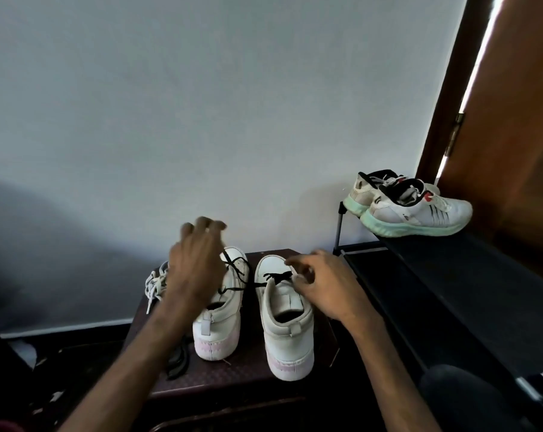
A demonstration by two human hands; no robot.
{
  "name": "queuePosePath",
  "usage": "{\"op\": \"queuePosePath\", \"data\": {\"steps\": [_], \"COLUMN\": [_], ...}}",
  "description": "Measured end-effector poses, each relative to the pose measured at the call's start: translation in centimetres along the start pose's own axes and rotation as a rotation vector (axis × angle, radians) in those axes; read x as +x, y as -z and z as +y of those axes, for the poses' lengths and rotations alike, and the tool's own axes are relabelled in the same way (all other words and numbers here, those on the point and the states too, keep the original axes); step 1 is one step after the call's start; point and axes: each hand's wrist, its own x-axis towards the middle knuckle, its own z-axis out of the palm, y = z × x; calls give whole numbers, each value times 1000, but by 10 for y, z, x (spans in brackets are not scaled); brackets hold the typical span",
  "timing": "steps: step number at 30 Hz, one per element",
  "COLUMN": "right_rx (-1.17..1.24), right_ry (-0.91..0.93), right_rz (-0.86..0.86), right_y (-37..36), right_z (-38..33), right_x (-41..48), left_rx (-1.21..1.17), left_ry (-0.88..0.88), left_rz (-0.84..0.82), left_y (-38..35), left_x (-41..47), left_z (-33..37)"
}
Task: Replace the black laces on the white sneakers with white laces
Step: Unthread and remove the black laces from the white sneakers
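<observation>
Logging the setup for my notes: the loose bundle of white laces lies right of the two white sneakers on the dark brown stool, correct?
Not quite. In the head view the loose bundle of white laces lies left of the two white sneakers, on the dark brown stool.

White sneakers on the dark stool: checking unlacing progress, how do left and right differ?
The left white sneaker has its black lace pulled loose, strands rising toward the left hand; the right white sneaker has its black lacing bunched near the toe. The left sneaker sits farther back; the right one's heel is nearer. Both have pinkish soles.
</observation>
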Motion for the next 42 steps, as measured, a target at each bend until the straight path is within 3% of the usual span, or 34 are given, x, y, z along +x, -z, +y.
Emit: {"op": "queuePosePath", "data": {"steps": [2,5,7,10,16,20,25,30,34,38,40,42], "right_rx": [-52,-157,-172,-218,-156,-211,32,-163,1,454,624,476], "right_ry": [82,113,101,93,-27,-78,-112,-143,-118,-37,-97,-142], "right_rz": [-11,-64,-59,-41,-212,-76,12,-39,-15,-108,-201,-166], "right_y": [-8,-13,-13,-8,-1,-19,-26,-30,-23,38,57,51], "right_z": [-10,-16,-16,-15,-12,-25,-22,-29,-31,-14,-6,0], "right_x": [2,3,1,-3,-4,0,-1,1,3,-2,-8,-5], "left_rx": [-66,-139,-110,-102,-209,-302,-356,-428,-439,-358,-322,-306], "left_ry": [-59,9,9,33,122,159,162,190,177,165,179,182], "left_rz": [25,-222,-301,-223,-114,2,12,75,89,112,119,111], "left_y": [-8,-20,-28,-34,-45,-45,-44,-47,-47,-57,-60,-62], "left_x": [-20,-39,-48,-47,-32,-40,-44,-48,-47,-46,-45,-45], "left_z": [23,50,60,59,56,62,65,65,63,63,63,63]}}
